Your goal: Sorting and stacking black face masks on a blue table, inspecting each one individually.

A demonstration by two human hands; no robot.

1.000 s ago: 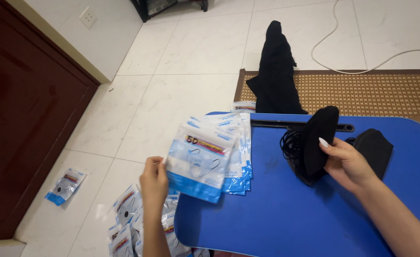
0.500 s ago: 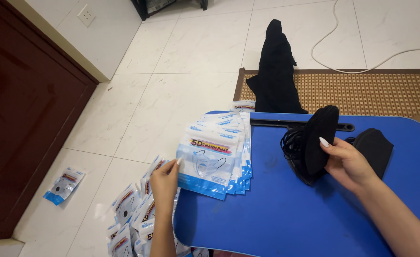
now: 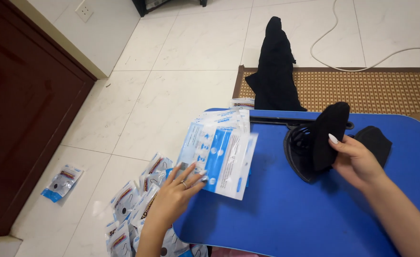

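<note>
Left hand: the left hand [image 3: 177, 189] is reaching over the near-left edge of the blue table [image 3: 286, 214], fingers spread and partly open, fingertips pressing on the lower corner of a white and blue packet [image 3: 222, 162]; it is touching the packet rather than closing round it.
Top packet: it is lying tilted, back side up, on a fanned stack of packets [image 3: 222, 119] at the left end of the table, and is sticking out past the stack toward the table's middle.
Right hand: the right hand [image 3: 355, 159] is curling closed round a black mask [image 3: 317, 140], thumb on the front, and is holding it upright just above the table top, to the right of the packets.
Second black piece: another black mask [image 3: 374, 143] is lying on the table just behind the right hand, partly hidden by it.
Floor pile: more sealed packets [image 3: 136, 204] are lying in a loose heap on the white tiles below the left hand, beside the table's edge.
Stray packet: a single packet [image 3: 61, 182] is lying well apart on the tiles, near the dark wooden door [image 3: 19, 119].
Beyond the table: a black cloth [image 3: 276, 66] is standing up at the edge of a woven mat [image 3: 381, 88], and a white cable [image 3: 362, 57] is trailing across the tiles.
</note>
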